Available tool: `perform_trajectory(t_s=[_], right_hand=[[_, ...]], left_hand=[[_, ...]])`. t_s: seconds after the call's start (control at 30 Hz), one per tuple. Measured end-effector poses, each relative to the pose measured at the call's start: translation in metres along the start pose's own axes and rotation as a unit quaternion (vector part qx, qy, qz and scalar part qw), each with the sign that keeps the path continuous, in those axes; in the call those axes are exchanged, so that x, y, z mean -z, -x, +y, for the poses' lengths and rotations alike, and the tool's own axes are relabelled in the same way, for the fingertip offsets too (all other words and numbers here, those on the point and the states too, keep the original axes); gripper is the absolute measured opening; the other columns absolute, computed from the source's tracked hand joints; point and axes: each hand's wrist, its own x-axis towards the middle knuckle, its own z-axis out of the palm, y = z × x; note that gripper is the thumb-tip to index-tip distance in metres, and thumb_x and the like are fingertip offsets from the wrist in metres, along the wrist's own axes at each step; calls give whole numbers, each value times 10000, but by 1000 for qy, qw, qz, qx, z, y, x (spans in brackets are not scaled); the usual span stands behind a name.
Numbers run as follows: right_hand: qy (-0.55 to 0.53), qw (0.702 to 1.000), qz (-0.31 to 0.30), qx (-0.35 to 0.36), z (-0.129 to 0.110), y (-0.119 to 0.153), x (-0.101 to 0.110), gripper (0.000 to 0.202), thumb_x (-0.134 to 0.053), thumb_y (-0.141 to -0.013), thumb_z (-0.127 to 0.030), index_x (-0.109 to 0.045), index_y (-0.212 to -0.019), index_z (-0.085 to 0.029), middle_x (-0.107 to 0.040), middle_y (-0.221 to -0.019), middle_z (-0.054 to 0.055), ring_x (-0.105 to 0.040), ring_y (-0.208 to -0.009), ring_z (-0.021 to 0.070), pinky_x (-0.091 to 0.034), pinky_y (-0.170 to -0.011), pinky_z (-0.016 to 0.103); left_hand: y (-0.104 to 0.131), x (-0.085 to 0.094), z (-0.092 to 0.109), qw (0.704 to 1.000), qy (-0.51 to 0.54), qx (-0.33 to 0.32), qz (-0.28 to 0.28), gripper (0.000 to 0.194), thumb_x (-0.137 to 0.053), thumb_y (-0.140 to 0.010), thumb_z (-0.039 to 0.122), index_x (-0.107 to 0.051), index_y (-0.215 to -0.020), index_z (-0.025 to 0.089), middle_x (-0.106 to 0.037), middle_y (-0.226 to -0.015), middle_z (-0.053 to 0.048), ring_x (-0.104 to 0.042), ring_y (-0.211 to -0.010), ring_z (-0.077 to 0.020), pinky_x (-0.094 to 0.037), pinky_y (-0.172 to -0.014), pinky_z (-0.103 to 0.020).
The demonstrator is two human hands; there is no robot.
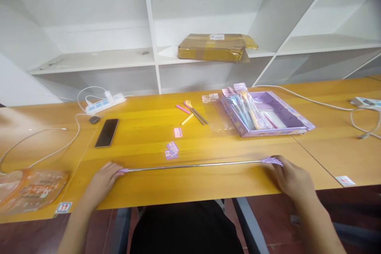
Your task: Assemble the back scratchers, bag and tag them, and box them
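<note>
A purple telescopic back scratcher stretches sideways above the front of the table, its thin metal rod drawn out long. My left hand grips the purple handle end with closed fingers. At the other end, my right hand is closed around the purple claw head, whose prongs partly show. Beyond the rod lie small printed cards, a pink card and purple cards. Further back, a pink back scratcher and a yellow back scratcher lie crossed, both with short metal rods.
A purple box holds several bagged back scratchers, beside clear plastic bags. Left are a phone, a power strip with white cables, and an orange-printed plastic bag. A taped carton sits on the shelf.
</note>
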Motion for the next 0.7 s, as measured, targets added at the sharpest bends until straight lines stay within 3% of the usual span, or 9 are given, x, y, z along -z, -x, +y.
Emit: perform_trajectory(t_s=[0.1,0.33,0.5,0.7], right_hand=[[-43,994,-76,-66,-16,0,-8,338,-403,-1045,-400,-691,-1087,-229,-810,-997,117,-752,-816,291,-483,-658,339],[-2,984,-115,-135,-41,-16,-1,372,-370,-1072,-433,-665,-1102,-209,-800,-988,140,-739,-828,296,-450,-662,335],[33,978,-120,-170,-54,-20,2,416,-321,-1092,-335,-642,-1252,-125,-793,-930,182,-740,-786,300,-447,-678,351],[91,981,-86,-146,-75,-24,9,421,-343,-1086,-329,-644,-1274,-103,-777,-862,177,-701,-671,283,-396,-607,345]], left_hand=[[-1,-15,7,1000,7,17,11,471,-453,-1092,568,-788,-1032,243,-781,-941,-45,-681,-888,-239,-550,-821,-349],[-4,-17,6,999,24,-12,24,464,-445,-1103,550,-788,-1087,237,-799,-999,-59,-711,-919,-238,-564,-866,-355],[-3,-7,15,999,8,-19,47,427,-480,-1096,536,-797,-1073,252,-809,-993,-39,-728,-908,-227,-566,-846,-337],[-6,18,36,996,-28,-58,63,435,-475,-1096,559,-783,-1065,254,-811,-996,-36,-747,-897,-229,-561,-843,-339]])
